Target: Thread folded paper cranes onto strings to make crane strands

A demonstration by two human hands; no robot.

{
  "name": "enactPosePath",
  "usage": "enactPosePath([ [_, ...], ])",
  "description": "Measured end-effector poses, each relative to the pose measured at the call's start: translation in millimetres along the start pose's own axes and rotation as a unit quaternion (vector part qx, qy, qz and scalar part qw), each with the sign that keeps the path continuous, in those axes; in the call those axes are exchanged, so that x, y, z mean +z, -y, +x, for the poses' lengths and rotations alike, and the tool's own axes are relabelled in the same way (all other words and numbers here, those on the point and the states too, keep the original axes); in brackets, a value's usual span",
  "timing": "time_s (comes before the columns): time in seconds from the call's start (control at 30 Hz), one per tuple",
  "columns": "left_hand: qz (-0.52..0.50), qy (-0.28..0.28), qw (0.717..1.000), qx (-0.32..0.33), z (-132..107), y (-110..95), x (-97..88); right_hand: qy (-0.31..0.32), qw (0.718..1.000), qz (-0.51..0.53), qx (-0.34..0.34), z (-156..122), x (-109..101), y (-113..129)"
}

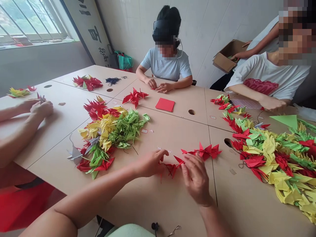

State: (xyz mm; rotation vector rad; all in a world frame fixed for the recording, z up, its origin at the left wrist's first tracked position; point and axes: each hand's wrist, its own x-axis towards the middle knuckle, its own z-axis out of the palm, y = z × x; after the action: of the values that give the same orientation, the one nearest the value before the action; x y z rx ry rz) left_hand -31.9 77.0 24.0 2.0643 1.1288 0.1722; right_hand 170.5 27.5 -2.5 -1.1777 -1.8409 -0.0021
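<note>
Near the front middle of the table, my left hand (153,163) is closed with its fingers curled at the left end of several folded red paper cranes. What its fingertips pinch is hidden. A dark string runs by one red paper crane (172,168) between my hands. My right hand (197,177) is closed at the fingertips on the tip of a red paper crane, its other fingers raised. Just beyond it, a clump of red paper cranes (206,152) lies on the table.
A pile of yellow and green cranes (106,128) lies to the left; long strung garlands (274,154) cover the right. A stack of red paper (165,104) is ahead, near a cable hole (192,112). Co-workers sit across, left and right; another holds a cardboard box (228,56).
</note>
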Motion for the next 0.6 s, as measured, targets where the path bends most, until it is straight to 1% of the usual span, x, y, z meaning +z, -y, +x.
enactPosePath([
  [0.07,0.002,-0.026,1.000,-0.017,-1,6,-4.5,-0.072,0.993,-0.062,0.069,2,-13,-20],
  [0.1,0.009,-0.042,0.999,-0.025,-1,9,-6.9,-0.098,0.984,-0.092,0.118,1,-18,-33],
  [0.13,0.018,-0.059,0.998,-0.033,-2,13,-9.1,-0.109,0.974,-0.115,0.163,-1,-23,-47],
  [0.2,0.035,-0.094,0.994,-0.038,-3,18,-12.7,-0.103,0.958,-0.134,0.234,-7,-29,-73],
  [0.23,0.045,-0.108,0.992,-0.041,-4,20,-14.1,-0.091,0.951,-0.132,0.265,-10,-29,-83],
  [0.27,0.056,-0.121,0.990,-0.047,-5,22,-15.3,-0.070,0.949,-0.125,0.282,-13,-28,-89],
  [0.33,0.078,-0.140,0.985,-0.066,-6,23,-17.0,-0.038,0.952,-0.109,0.284,-18,-24,-93],
  [0.4,0.091,-0.150,0.982,-0.075,-8,24,-17.8,-0.011,0.960,-0.093,0.263,-18,-18,-87],
  [0.5,0.086,-0.151,0.983,-0.058,-13,27,-17.1,0.019,0.968,-0.075,0.240,-15,-14,-74],
  [0.6,0.081,-0.135,0.987,-0.028,-19,32,-15.2,0.016,0.966,-0.079,0.247,-13,-14,-72],
])
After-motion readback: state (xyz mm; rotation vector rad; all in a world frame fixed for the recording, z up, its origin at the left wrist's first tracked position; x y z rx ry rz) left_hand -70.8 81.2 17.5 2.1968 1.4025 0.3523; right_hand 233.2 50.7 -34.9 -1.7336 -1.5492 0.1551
